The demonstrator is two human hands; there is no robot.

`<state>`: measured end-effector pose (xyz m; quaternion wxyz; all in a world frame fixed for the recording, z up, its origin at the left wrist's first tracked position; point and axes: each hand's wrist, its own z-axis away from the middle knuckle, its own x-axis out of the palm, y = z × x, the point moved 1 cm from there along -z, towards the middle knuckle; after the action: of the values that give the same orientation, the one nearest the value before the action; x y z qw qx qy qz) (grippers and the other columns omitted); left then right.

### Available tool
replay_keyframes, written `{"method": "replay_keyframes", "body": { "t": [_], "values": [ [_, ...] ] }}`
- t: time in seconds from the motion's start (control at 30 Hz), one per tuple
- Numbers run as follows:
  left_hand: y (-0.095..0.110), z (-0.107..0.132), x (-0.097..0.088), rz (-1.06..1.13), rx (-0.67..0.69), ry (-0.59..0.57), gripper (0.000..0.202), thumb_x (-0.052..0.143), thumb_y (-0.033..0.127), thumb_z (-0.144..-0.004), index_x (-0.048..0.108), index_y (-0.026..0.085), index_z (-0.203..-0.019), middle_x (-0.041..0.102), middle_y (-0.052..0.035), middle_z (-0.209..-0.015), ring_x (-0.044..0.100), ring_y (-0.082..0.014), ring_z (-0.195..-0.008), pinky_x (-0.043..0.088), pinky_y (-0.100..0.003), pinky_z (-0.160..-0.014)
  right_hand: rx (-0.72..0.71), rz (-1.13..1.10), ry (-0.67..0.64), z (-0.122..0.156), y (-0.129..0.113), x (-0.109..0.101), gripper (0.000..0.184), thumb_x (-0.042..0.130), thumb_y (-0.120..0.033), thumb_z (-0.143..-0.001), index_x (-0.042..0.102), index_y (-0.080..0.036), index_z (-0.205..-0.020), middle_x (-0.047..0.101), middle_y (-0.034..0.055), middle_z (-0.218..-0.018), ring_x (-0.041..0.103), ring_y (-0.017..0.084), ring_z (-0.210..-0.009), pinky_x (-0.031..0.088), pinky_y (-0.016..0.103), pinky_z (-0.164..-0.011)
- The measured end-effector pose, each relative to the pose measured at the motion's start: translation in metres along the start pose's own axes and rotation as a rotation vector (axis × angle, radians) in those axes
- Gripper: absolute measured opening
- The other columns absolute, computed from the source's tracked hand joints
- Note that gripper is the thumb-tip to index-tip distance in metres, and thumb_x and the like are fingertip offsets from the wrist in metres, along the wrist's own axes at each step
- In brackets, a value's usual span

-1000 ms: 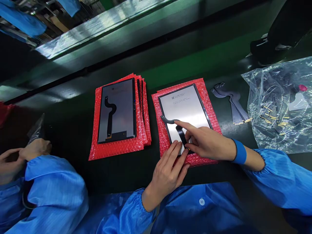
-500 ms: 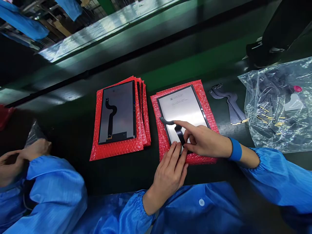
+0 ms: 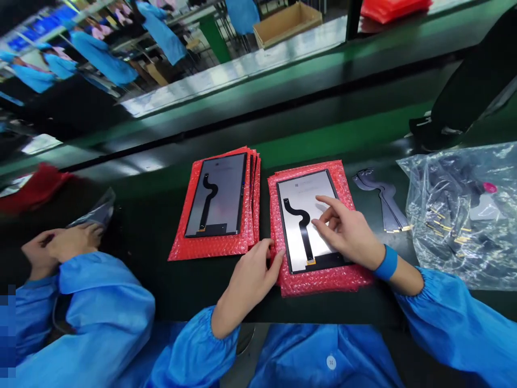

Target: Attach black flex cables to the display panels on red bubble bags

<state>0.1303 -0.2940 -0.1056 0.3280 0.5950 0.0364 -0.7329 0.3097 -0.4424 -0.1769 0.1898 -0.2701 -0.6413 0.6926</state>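
Right hand, fingers spread, rests on silvery rectangular panel; black S-shaped flex ribbon apparently already seated. Left hand, loosely open, touches red bubble-wrap sheet; spare dark ribbons unused, right of right hand.

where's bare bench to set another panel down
Bare dark bench lies between the co-worker's hands and the stack of red bubble-wrap sheets; the green strip behind it is bare too. Crowded right: loose black flex cables beside the clear plastic bag.
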Motion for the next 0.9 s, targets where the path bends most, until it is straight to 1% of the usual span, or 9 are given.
{"method": "replay_keyframes", "body": {
  "t": [0.1,0.23,0.43,0.5,0.57,0.63,0.7,0.8,0.9],
  "values": [
    [-0.002,-0.011,0.002,0.009,-0.140,-0.156,0.034,0.041,0.045,-0.105,0.053,0.017,-0.089,0.061,-0.0034,-0.078,0.058,-0.0167,-0.067,0.038,-0.032,-0.065,0.055,0.110,0.143,-0.006,0.010,-0.013,0.051,0.054,-0.046,-0.092,0.062,-0.011,-0.129,0.065,0.0027,-0.075,0.056,0.013,-0.058,0.046,0.029,-0.063],
    [0.001,-0.018,0.000,0.061,-0.161,-0.206,0.032,0.033,0.043,-0.104,0.044,0.019,-0.086,0.056,-0.0039,-0.077,0.055,-0.0177,-0.069,0.033,-0.033,-0.067,0.175,0.222,0.184,-0.012,0.034,-0.018,0.058,0.052,-0.051,-0.092,0.061,-0.013,-0.134,0.065,0.0019,-0.077,0.060,0.017,-0.066,0.043,0.032,-0.068],
    [0.021,-0.028,-0.009,0.466,-0.175,-0.053,0.037,0.035,0.050,-0.100,0.040,0.019,-0.082,0.041,0.0013,-0.071,0.042,-0.0108,-0.064,0.035,-0.027,-0.062,0.211,0.306,0.095,-0.016,0.044,-0.011,0.058,0.045,-0.049,-0.091,0.058,-0.012,-0.134,0.063,0.0032,-0.075,0.062,0.022,-0.070,0.039,0.033,-0.070],
    [0.024,-0.031,-0.004,0.736,-0.207,-0.072,0.036,0.050,0.054,-0.093,0.039,0.019,-0.094,0.040,0.0045,-0.071,0.043,-0.0086,-0.062,0.040,-0.024,-0.062,0.200,0.315,0.077,-0.018,0.041,-0.010,0.061,0.043,-0.050,-0.090,0.057,-0.011,-0.134,0.062,0.0037,-0.074,0.062,0.023,-0.070,0.040,0.034,-0.070],
    [0.023,-0.034,0.005,0.980,-0.235,-0.123,0.056,0.065,0.051,-0.084,0.033,0.020,-0.118,0.053,0.0028,-0.081,0.053,-0.0084,-0.063,0.050,-0.025,-0.066,0.185,0.312,0.090,-0.019,0.037,-0.011,0.065,0.040,-0.053,-0.088,0.057,-0.009,-0.133,0.061,0.0042,-0.071,0.063,0.025,-0.068,0.041,0.035,-0.069],
    [0.019,-0.036,0.011,1.099,-0.216,-0.135,0.082,0.070,0.044,-0.081,0.019,0.021,-0.141,0.064,-0.0076,-0.103,0.066,-0.0120,-0.072,0.057,-0.029,-0.072,0.177,0.271,0.120,-0.020,0.033,-0.012,0.070,0.038,-0.059,-0.087,0.058,-0.007,-0.129,0.060,0.0045,-0.068,0.062,0.025,-0.065,0.043,0.036,-0.067],
    [0.012,-0.038,0.010,1.112,-0.187,-0.078,0.090,0.068,0.037,-0.085,0.012,0.019,-0.154,0.066,-0.0159,-0.116,0.070,-0.0144,-0.080,0.058,-0.028,-0.073,0.178,0.204,0.149,-0.020,0.030,-0.014,0.074,0.037,-0.065,-0.086,0.060,-0.006,-0.125,0.058,0.0041,-0.065,0.060,0.024,-0.060,0.044,0.036,-0.065],
    [-0.005,-0.040,-0.010,1.089,-0.176,0.070,0.088,0.068,0.030,-0.090,0.016,0.019,-0.160,0.069,-0.0178,-0.119,0.071,-0.0155,-0.079,0.058,-0.027,-0.070,0.158,0.131,0.168,-0.017,0.032,-0.013,0.076,0.037,-0.069,-0.089,0.060,-0.007,-0.128,0.057,0.0030,-0.065,0.057,0.021,-0.059,0.046,0.034,-0.064],
    [-0.033,-0.043,-0.046,1.080,-0.193,0.223,0.095,0.072,0.032,-0.090,0.014,0.023,-0.165,0.068,-0.0188,-0.127,0.074,-0.0228,-0.090,0.063,-0.037,-0.080,0.144,0.106,0.143,-0.014,0.040,-0.010,0.076,0.037,-0.069,-0.093,0.057,-0.009,-0.135,0.060,0.0026,-0.069,0.060,0.020,-0.062,0.046,0.033,-0.066]
  ]
}}
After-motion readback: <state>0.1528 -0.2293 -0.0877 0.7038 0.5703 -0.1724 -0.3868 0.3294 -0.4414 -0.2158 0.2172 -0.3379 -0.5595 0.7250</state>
